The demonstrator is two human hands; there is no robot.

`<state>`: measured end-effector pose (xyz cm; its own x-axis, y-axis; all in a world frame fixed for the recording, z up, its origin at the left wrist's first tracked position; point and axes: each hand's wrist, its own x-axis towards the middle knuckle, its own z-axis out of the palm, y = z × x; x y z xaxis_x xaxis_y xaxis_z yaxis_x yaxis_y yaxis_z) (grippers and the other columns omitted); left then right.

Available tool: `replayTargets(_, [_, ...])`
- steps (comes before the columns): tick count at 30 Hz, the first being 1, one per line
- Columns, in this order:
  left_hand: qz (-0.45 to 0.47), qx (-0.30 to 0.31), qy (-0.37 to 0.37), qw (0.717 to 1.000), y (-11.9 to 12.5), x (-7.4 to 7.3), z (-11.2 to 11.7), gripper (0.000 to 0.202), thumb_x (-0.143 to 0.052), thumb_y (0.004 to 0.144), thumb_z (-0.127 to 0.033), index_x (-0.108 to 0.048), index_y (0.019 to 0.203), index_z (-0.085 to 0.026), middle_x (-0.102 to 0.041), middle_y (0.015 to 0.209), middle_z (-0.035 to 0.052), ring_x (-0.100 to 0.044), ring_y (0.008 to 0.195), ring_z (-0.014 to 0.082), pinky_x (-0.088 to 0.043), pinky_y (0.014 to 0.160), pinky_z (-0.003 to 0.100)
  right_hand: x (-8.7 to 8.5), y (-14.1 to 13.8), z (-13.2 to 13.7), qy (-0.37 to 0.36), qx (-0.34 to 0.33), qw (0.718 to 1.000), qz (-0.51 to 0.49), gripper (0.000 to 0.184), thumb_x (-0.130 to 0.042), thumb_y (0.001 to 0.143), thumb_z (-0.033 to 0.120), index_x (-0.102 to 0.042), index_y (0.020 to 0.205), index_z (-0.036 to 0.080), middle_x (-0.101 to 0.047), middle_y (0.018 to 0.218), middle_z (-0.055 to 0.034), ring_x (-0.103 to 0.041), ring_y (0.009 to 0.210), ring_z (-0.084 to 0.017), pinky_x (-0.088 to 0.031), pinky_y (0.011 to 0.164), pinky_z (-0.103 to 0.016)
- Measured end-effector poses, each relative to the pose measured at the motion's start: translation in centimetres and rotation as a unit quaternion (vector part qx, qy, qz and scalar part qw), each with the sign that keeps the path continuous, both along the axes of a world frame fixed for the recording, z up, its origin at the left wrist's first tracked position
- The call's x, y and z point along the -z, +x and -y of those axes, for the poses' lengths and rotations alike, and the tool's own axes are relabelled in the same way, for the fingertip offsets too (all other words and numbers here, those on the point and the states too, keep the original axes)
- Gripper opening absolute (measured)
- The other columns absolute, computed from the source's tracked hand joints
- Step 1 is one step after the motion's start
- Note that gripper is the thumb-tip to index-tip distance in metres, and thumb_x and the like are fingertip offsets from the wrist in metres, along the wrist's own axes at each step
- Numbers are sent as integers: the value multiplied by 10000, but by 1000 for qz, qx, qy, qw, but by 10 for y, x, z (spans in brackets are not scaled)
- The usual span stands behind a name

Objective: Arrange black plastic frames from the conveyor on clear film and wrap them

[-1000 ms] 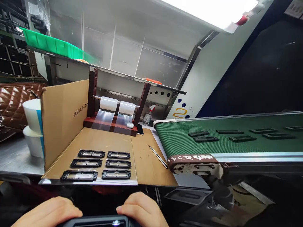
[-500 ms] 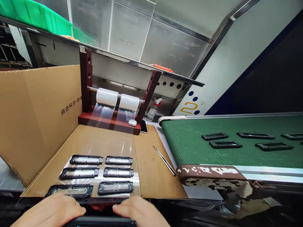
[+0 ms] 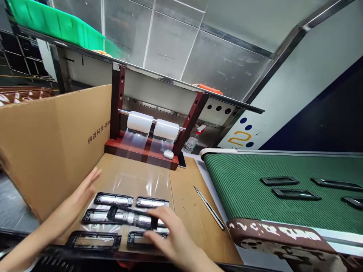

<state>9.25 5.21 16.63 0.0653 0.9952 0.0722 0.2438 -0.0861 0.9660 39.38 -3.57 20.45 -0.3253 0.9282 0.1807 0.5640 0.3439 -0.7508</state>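
My right hand (image 3: 172,230) grips a black rectangular plastic frame (image 3: 132,218) by its right end, thumb below and fingers above. This frame is slightly blurred and overlaps the middle row of similar parts. Several black plastic frames lie in two columns on clear film, among them one at the upper left (image 3: 113,198), one at the upper right (image 3: 151,202) and one at the lower left (image 3: 93,240). To their left, beside the cardboard wall, my left hand (image 3: 86,187) is raised with fingers stretched out and holds nothing.
Two rolls of clear film (image 3: 140,122) hang on a dark red wooden stand (image 3: 141,158). A pen-like tool (image 3: 210,207) lies on the cardboard sheet (image 3: 185,185). The green conveyor belt (image 3: 241,185) at right carries several black frames. A cardboard wall (image 3: 56,139) stands at left.
Both hands were together at the bottom edge around a black part. My right hand has brought a black frame up over the rows; my left has moved up and left, away from it.
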Motion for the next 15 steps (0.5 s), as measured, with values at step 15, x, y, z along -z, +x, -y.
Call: replayTargets(15, [114, -18, -157, 981, 20, 22, -77, 459, -507, 953, -543, -590, 1222, -179, -686, 1126, 86, -686, 916, 220, -560, 833, 458, 34, -42, -112, 168, 37, 969, 179, 418, -819, 799, 235, -676, 1192, 231, -704, 965, -50, -615, 956, -242, -470, 860, -361])
